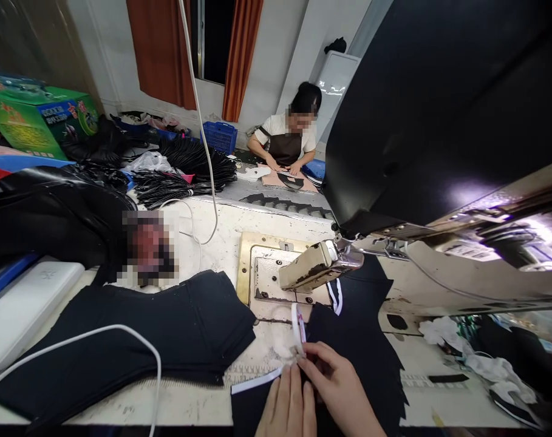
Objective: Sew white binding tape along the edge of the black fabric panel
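My left hand (287,405) lies at the bottom edge with its fingers stretched flat on a black fabric piece (362,352) edged with white tape (257,381). My right hand (337,388) sits beside it, thumb and fingers pinched on the white tape (298,328) that loops up toward the sewing machine's arm (319,267). The black fabric runs under the machine's head. The brass-coloured needle plate (257,267) lies just beyond my hands.
A stack of black fabric pieces (134,340) lies to the left, crossed by a white cable (121,331). A white power bank (25,309) sits at far left. Across the table another person (287,136) works, with black strips (184,170) piled nearby. The machine's dark body (439,109) fills the right.
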Demonstrator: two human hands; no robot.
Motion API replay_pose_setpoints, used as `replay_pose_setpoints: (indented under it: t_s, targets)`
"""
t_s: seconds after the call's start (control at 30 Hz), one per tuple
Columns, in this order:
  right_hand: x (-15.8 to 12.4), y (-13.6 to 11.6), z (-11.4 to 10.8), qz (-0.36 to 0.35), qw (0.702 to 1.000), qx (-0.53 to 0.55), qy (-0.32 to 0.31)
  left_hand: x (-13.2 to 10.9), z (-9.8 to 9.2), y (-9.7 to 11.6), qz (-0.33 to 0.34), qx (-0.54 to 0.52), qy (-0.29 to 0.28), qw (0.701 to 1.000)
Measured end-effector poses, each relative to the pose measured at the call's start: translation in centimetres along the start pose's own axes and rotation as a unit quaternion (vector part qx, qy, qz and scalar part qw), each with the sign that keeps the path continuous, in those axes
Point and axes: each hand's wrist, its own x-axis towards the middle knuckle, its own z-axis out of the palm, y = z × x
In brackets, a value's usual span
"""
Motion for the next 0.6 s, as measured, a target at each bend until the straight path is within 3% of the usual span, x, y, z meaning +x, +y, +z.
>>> replay_pose_setpoints:
  t_s: [0.13,0.2,0.37,0.6]
  targets:
    - [0.1,-1.2,-1.2,0.05,0.989,0.088,-0.109,-1.0,0.1,-0.9,0.007,-0.005,0.009,1.0]
    - [0.4,-1.3,-1.8,0.009,0.994,0.075,-0.08,-1.1,-0.1,-1.3,0.016,0.007,-0.002,1.0]
    - [0.9,0.4,-2.5,-0.103,0.992,-0.012,0.067,-0.4,-0.3,-1.4,0.005,0.018,0.008,1.0]
    - [1.0,1.1,-2.2,-0.204,0.971,-0.086,0.088,-0.3,0.2,-1.3,0.014,0.02,0.019,1.0]
